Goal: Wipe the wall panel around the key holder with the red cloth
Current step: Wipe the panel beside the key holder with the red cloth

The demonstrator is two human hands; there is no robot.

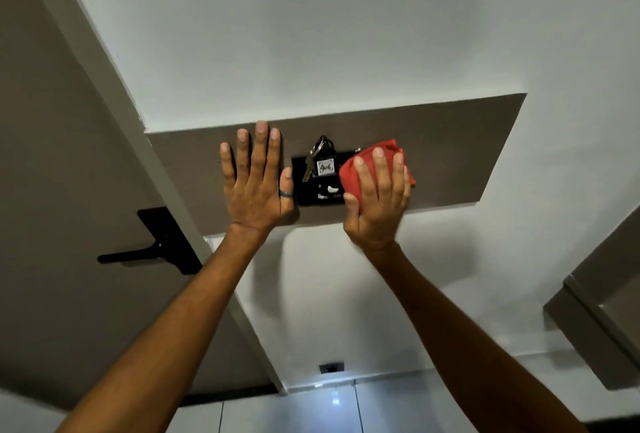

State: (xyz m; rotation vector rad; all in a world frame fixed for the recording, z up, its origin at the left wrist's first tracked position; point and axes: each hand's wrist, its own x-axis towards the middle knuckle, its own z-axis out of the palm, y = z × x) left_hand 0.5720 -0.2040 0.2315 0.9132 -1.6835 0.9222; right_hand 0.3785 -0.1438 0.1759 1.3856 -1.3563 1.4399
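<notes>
A brown wall panel (457, 148) runs across the white wall. At its middle sits a black key holder (313, 190) with a key and a tag marked 406 (325, 166) hanging on it. My right hand (379, 200) presses a bunched red cloth (363, 164) against the panel, just right of the holder and overlapping its right edge. Left of the holder, my left hand (256, 183) lies flat on the panel with fingers spread and a ring on the thumb. It holds nothing.
A brown door (52, 162) with a black lever handle (149, 250) stands to the left, beside a white frame. Brown furniture (602, 325) juts in at the right. A small wall socket (331, 367) sits low above a tiled floor.
</notes>
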